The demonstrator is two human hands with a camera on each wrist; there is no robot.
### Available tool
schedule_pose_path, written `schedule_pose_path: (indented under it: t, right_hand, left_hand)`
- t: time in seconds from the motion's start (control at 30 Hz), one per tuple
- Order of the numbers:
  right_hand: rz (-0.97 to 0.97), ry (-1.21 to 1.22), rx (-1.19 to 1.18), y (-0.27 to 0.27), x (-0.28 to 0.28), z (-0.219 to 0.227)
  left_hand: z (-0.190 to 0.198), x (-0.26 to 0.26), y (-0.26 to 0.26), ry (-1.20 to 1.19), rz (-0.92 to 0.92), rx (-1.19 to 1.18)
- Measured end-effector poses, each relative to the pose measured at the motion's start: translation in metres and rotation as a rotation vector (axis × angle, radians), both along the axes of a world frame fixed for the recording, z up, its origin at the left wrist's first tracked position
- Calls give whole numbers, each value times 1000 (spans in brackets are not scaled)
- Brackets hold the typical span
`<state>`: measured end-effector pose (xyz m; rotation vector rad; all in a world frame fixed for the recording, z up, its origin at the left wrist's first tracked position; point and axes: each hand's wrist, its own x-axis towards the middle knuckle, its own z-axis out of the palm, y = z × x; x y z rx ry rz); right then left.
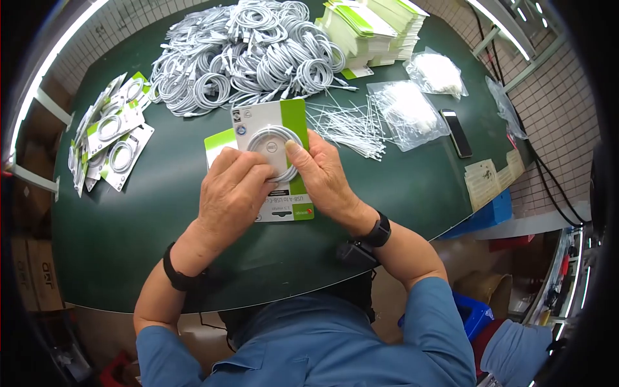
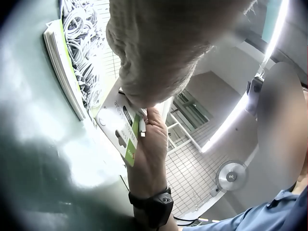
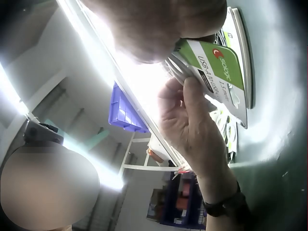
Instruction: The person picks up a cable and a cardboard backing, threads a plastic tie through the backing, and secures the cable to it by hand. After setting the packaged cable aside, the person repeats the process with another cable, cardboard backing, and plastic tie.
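A white and green card (image 1: 293,210) is held up over the table in the head view, with a coiled grey cable (image 1: 261,137) lying against its face. The right hand (image 1: 327,175) grips the card's right side, its thumb pressing on the coil. At the coil's lower left, the left hand (image 1: 233,191) has its fingers bent and pinches the cable; its fingertips are partly hidden. Behind the held card, the green corner of a card stack (image 1: 220,140) shows. In the left wrist view a white connector (image 2: 142,126) hangs beside the card (image 2: 111,120).
A large heap of coiled cables (image 1: 213,58) covers the back. Carded cables (image 1: 122,155) lie at the left. Stacked cards (image 1: 361,29), loose white ties (image 1: 351,126), bags of ties (image 1: 409,116), a phone (image 1: 456,133) and paper slips (image 1: 482,184) are at the right.
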<state>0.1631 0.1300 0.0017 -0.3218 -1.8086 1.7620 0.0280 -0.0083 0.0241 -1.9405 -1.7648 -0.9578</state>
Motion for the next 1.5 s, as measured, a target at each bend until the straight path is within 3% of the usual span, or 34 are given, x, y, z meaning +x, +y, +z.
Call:
schedule_pose_path:
  t: [0.07,0.17,0.47,0.6,0.7,0.73,0.83,0.87,0.97,1.03,1.2,1.33,1.5]
  right_hand:
    - [-93,-24,45,0,-2,-3]
    - [-71,20,9,-1,-5,-6]
    - [-42,-28,59,-2,-3,-5]
    - [-57,-22,123,0,-2,0]
    - [-69,14,84,7,0,3]
    - [-69,20,67,8,1,4]
    - [-39,58,73,6,3,8]
    - [-12,65,81,5,4,10]
    - [-54,-13,247,-2,9,17]
    - [-87,-32,312,-1,9,9]
    - [49,107,119,-9,9,7]
    - [160,108,85,-14,7,4]
    - [155,-3,90,-18,7,11]
  left_hand:
    - [-1,1,1,-25,16,16]
    - [-2,8,-4,-172,20,-1]
    - [-10,-3,2,-115,36,23]
    - [-4,-5,-1,-115,-60,119]
    - [11,5,-4,-604,18,276]
    - [14,2,-6,-587,10,265]
    - [13,-15,-13,-1141,1,-24]
    - [14,-15,-13,-1142,12,-16]
    - [21,-18,-18,-1351,-131,-427]
    - [12,-15,-21,-1271,-120,-410]
    - [-4,-9,-26,-1580,-255,-221]
    - [-8,-12,-38,-1528,-270,-345]
    - [-1,-46,-72,-1475,-72,-308]
